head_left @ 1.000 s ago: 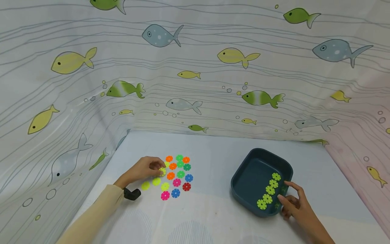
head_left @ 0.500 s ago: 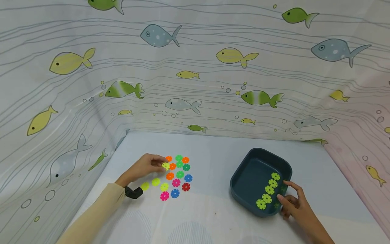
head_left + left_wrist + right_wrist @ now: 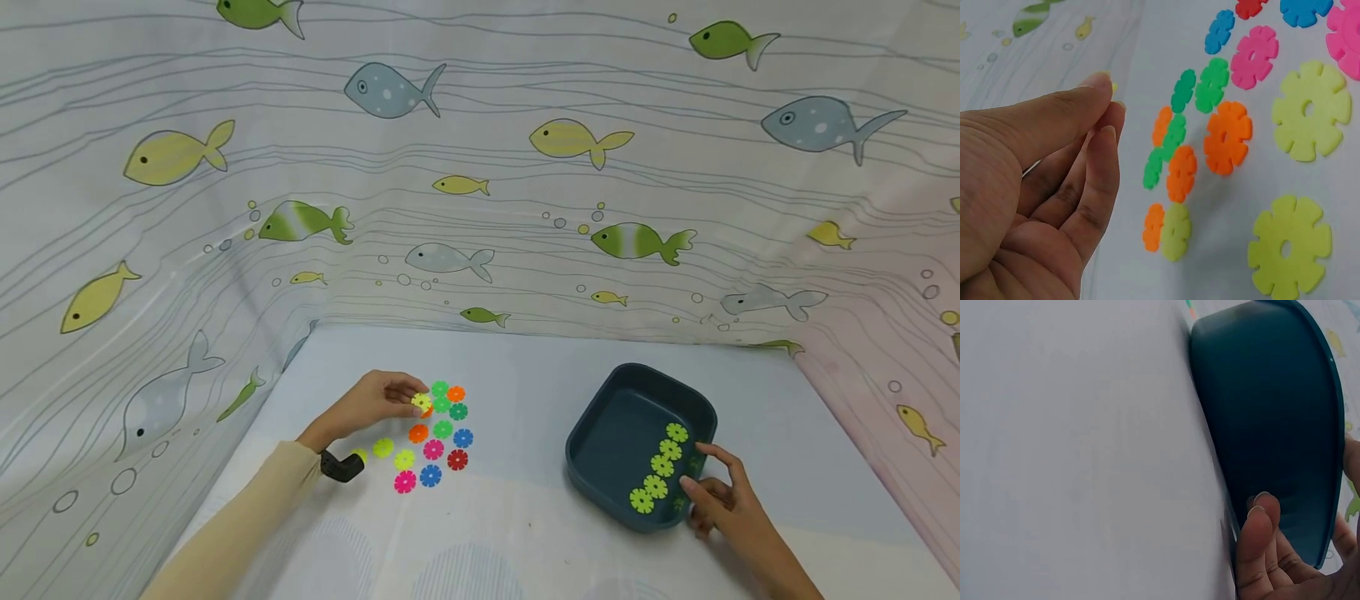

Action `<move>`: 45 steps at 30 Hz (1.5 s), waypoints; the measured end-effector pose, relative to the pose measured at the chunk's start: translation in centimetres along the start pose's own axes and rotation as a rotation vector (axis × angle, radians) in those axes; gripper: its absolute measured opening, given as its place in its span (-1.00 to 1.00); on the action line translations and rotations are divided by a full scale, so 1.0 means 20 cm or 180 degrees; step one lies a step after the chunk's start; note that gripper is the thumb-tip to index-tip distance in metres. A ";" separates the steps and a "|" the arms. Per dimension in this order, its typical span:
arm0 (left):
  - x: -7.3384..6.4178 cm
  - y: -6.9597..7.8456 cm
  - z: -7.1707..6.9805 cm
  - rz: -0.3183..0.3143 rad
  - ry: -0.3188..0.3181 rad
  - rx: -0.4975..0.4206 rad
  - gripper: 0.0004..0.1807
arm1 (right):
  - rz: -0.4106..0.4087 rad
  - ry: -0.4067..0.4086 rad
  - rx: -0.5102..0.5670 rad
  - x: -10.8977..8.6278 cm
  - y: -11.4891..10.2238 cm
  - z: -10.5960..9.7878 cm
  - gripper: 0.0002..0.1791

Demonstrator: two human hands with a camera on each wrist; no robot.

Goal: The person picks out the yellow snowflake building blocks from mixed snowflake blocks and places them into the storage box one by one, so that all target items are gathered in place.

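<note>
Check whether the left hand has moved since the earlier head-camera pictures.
Yes: the left hand has moved rightward and slightly up in the head view, judged against the lowest pink flower disc.

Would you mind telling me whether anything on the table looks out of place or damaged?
Nothing looks damaged. The blue tray merely sits askew, angled to the back edge of the table, the right hand gripping its side.

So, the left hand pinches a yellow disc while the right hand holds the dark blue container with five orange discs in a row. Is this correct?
Not quite: the head view shows that the five discs in the container are yellow-green, not orange. The rest stands.
</note>
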State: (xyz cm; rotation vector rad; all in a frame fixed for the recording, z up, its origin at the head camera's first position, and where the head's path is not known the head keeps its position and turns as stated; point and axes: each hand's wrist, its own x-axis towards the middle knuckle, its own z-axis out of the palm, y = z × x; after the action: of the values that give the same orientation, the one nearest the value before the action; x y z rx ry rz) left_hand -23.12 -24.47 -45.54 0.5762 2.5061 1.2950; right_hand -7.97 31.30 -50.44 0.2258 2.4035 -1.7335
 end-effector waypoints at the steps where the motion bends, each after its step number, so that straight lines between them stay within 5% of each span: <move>1: 0.01 0.01 0.00 0.0012 -0.0005 -0.0010 -0.56 | -0.0013 -0.0001 -0.0003 0.00 0.00 0.00 -0.24; 18: 0.14 0.17 0.05 0.0268 -0.0247 0.0000 -0.65 | 0.0004 -0.0022 -0.0016 0.00 0.01 -0.01 -0.21; 45: 0.32 0.31 0.23 0.0553 -0.0532 -0.0141 -0.67 | 0.0009 -0.0010 0.0015 0.00 0.00 -0.01 -0.21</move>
State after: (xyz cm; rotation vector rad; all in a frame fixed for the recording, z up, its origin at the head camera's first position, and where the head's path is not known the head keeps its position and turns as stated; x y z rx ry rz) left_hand -25.53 -15.11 -43.39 0.8707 2.3286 1.2987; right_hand -7.89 31.44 -50.41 0.2269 2.3961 -1.7371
